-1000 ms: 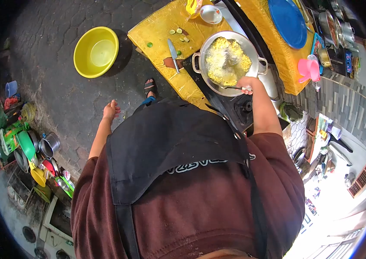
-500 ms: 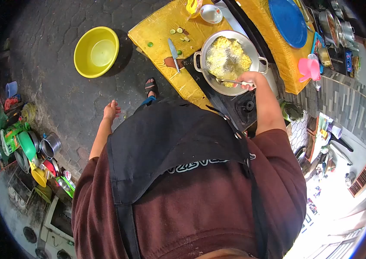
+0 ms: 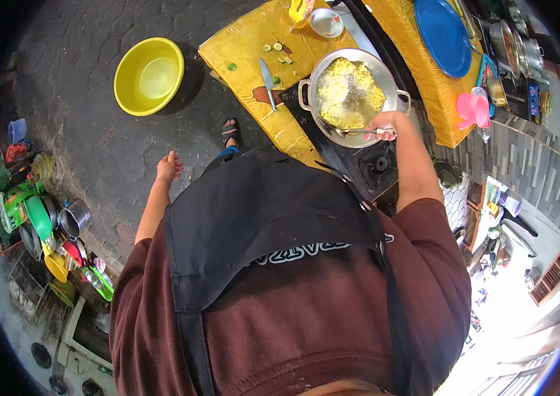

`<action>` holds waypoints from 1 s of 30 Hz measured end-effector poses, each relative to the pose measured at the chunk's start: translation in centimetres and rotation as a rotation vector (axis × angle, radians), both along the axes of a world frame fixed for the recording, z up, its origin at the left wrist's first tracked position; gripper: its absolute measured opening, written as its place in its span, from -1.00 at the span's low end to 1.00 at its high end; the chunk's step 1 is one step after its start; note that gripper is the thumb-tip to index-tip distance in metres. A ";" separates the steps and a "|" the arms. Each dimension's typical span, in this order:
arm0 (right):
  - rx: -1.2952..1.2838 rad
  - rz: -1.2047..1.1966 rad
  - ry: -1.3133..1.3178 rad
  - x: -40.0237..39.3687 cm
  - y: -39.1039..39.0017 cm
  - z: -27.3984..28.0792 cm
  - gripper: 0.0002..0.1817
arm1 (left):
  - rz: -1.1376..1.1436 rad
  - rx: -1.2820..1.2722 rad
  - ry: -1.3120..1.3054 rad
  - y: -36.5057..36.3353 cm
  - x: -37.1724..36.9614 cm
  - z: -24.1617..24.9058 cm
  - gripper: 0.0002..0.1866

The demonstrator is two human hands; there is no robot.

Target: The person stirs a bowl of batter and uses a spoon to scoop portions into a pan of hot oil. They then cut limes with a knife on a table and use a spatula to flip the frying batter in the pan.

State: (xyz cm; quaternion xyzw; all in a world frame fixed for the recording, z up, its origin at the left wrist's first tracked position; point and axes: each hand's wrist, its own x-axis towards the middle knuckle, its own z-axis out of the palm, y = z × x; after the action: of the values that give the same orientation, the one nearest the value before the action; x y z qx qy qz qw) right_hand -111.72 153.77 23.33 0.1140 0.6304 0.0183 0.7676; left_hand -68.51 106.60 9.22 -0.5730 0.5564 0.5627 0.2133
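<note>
In my right hand (image 3: 382,125) is the handle of a metal cooking spoon (image 3: 358,131); the fingers are closed round it. Its head rests at the near side of a wide two-handled metal wok (image 3: 394,92), beside yellow, crumbly-looking food (image 3: 352,92) in cloudy, bubbling liquid. The wok sits over a black stove (image 3: 376,162). My left hand (image 3: 169,166) hangs over the dark paved floor, with nothing in it and its fingers loosely extended.
Left of the wok, a yellow-covered table (image 3: 234,43) bears a knife (image 3: 267,82), cut limes (image 3: 272,47) and a small white bowl (image 3: 326,23). A yellow basin (image 3: 148,76) stands on the floor. A blue tray (image 3: 443,36) and pink jug (image 3: 472,109) lie right.
My right hand has drawn the spoon slightly toward me, to the wok's near edge, and its head now shows more clearly. My left hand stays almost still.
</note>
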 end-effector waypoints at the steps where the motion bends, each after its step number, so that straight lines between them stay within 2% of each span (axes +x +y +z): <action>1: 0.002 0.001 0.000 0.2 0.3 -0.7 -0.70 | 0.002 -0.001 -0.006 0.1 0.1 -0.1 -0.55; 4: -0.031 -0.055 0.062 0.6 0.4 -2.9 -0.70 | 0.005 -0.004 -0.005 0.2 0.4 -0.4 -0.55; 7: -0.028 0.012 0.089 -0.1 0.5 -1.5 -0.70 | -0.004 0.001 0.003 0.5 0.3 -0.4 -0.55; 9: 0.005 0.046 -0.003 -0.5 0.5 -0.1 -0.72 | 0.002 -0.003 -0.006 0.4 0.3 -0.1 -0.56; 13: 0.070 0.122 0.028 0.6 0.6 -0.6 -0.74 | -0.006 -0.014 -0.017 0.6 0.2 -0.3 -0.56; 15: 0.001 0.106 0.184 1.9 1.1 -2.4 -0.74 | -0.012 -0.009 -0.022 1.0 0.4 -0.3 -0.56; 18: -0.023 0.185 0.241 1.9 0.5 -2.5 -0.74 | -0.015 -0.026 -0.023 1.2 0.4 -0.3 -0.56; 21: 0.007 0.178 0.177 1.0 0.9 -0.5 -0.75 | 0.004 0.003 -0.008 1.1 0.0 -0.9 -0.56; 24: 0.064 0.181 0.080 1.3 1.6 -1.3 -0.78 | -0.019 -0.016 -0.018 1.3 -0.4 -0.3 -0.56; 26: -0.041 0.236 0.229 2.7 2.1 -3.1 -0.79 | -0.019 -0.010 0.000 1.7 -0.5 -0.1 -0.56; 27: -0.025 0.191 0.282 3.5 1.3 -3.2 -0.78 | -0.018 -0.010 0.001 1.8 -0.4 -0.3 -0.56; 30: -0.068 0.216 0.287 3.6 1.5 -3.3 -0.76 | -0.038 -0.012 0.015 2.0 0.0 -0.6 -0.55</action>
State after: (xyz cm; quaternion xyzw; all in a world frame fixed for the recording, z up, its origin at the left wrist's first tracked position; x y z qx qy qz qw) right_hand -108.12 155.28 20.06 0.0210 0.7422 0.0628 0.6669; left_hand -68.48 108.60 8.61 -0.5594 0.5721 0.5595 0.2162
